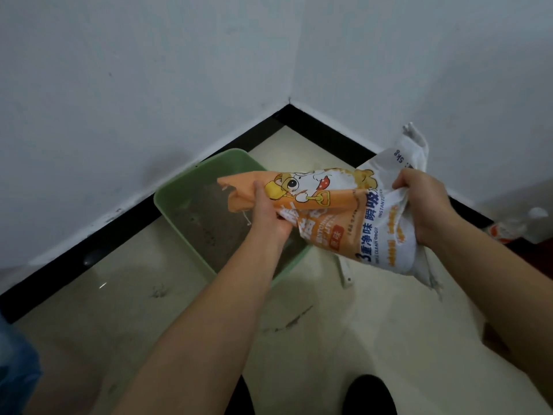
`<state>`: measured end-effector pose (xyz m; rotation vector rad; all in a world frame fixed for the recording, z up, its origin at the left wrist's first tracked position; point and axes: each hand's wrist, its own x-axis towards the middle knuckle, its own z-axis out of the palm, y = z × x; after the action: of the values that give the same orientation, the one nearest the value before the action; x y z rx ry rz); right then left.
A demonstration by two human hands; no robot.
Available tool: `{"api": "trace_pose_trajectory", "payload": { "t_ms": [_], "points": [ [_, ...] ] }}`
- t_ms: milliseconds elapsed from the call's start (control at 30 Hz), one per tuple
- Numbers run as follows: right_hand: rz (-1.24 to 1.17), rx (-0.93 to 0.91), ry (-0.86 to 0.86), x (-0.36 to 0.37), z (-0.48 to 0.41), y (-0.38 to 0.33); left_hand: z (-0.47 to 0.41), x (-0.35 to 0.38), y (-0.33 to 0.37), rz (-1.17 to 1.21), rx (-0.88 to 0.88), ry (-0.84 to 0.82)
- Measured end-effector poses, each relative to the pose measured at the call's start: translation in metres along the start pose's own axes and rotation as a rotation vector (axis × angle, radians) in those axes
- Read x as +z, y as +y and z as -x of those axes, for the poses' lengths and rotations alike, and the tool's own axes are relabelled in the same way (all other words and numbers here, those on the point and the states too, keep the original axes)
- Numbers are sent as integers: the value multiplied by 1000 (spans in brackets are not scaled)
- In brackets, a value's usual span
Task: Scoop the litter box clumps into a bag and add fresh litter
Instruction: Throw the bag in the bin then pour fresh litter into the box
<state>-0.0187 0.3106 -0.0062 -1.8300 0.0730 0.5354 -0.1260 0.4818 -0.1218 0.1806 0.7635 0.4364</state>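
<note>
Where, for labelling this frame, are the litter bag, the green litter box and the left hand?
litter bag (374, 226), head view, on its printed front.
green litter box (179, 188), head view, on its inner wall.
left hand (268, 211), head view, on its back.

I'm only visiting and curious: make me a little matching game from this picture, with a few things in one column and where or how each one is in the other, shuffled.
Things:
1. litter box
2. litter bag
3. left hand
4. right hand

Descriptions:
a. grips the bag's white end
b. green, on the floor in the wall corner
c. grips the bag's orange end
d. held up in the air, orange end over the box

Pairs: 1-b, 2-d, 3-c, 4-a
</note>
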Motion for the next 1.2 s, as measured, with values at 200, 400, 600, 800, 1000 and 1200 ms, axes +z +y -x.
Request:
{"api": "trace_pose_trajectory", "payload": {
  "t_ms": [200, 400, 600, 800, 1000, 1200],
  "points": [
    [21, 8, -25, 14, -28, 1, -14, -4, 11, -9, 43, 58],
    [62, -2, -34, 20, -35, -8, -16, 4, 7, -22, 80, 90],
    [119, -51, -20, 23, -43, -15, -24, 1, 4, -17, 85, 90],
    [160, -131, -43, 29, -45, -21, -23, -8, -3, 89, 69, 101],
    [176, -136, -28, 27, -46, -21, -24, -7, -5, 127, 47, 50],
    [134, -90, -10, 26, -48, -19, -24, -4, -3, 158, 40, -7]
  ]
}}
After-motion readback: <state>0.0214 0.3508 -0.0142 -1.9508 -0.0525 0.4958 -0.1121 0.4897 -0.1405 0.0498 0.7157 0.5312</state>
